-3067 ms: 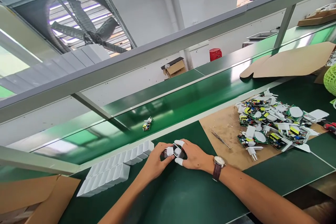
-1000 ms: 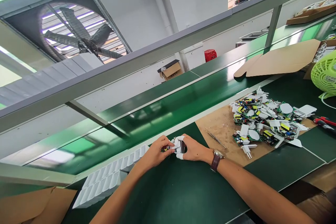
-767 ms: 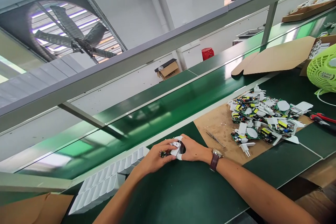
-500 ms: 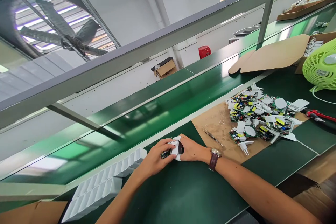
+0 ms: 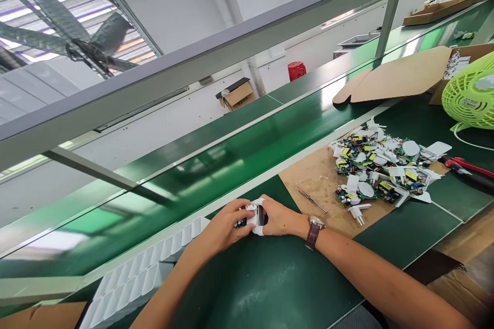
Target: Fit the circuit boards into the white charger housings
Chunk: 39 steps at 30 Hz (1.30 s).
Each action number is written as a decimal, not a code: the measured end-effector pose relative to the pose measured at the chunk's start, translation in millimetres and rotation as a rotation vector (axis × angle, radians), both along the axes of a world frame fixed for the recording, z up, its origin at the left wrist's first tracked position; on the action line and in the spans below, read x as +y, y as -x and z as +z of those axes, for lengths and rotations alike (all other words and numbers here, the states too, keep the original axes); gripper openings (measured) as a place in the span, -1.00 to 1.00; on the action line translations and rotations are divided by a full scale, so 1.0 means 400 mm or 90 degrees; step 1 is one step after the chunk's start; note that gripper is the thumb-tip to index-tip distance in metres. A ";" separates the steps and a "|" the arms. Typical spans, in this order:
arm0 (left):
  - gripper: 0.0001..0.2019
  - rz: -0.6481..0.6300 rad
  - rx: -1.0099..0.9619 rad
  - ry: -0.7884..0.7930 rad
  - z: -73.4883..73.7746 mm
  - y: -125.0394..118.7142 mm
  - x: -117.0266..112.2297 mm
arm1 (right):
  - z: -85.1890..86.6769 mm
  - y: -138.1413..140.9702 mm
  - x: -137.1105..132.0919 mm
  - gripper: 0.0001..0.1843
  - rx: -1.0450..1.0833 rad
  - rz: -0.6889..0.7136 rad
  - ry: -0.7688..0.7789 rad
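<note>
My left hand and my right hand meet over the green bench, both closed on one small white charger part with a circuit board showing at its left side. White finger cots cover my right thumb and forefinger. A watch sits on my right wrist. Rows of white charger housings lie to the left of my left forearm. A heap of circuit boards and white plug pieces rests on a brown cardboard mat to the right.
Tweezers lie on the mat near my right hand. The green conveyor belt runs behind the bench. A flat cardboard sheet, a green fan and a red-handled tool are at the far right.
The view has swung down and right. A board that lay on the belt 3.1 s ago is gone from view. My hands stay together, turning the white part and pressing it closer.
</note>
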<state>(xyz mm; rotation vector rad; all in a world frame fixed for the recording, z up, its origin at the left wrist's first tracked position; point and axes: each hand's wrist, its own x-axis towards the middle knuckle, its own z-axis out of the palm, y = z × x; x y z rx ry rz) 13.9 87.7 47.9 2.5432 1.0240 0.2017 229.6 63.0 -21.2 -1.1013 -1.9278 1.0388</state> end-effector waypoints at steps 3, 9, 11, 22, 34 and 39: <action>-0.78 0.004 -0.078 0.038 -0.034 0.018 0.006 | -0.009 0.005 0.006 -0.52 -0.010 0.012 0.011; -0.70 0.033 -0.185 0.034 -0.112 0.036 -0.016 | -0.009 -0.004 0.017 -0.42 -0.096 0.033 -0.045; -0.71 0.033 -0.191 0.007 -0.123 0.031 -0.028 | -0.005 -0.017 0.020 -0.37 -0.197 0.040 -0.085; -0.71 0.196 -0.283 -0.073 -0.057 -0.055 0.099 | -0.013 0.003 -0.014 -0.88 -0.406 0.079 -0.260; -0.73 0.130 -0.263 -0.019 -0.153 -0.212 0.146 | -0.019 0.018 -0.035 -0.83 -0.408 0.133 -0.362; -0.68 0.119 -0.253 -0.016 -0.132 -0.199 0.131 | -0.006 0.016 -0.038 -0.82 -0.431 0.136 -0.352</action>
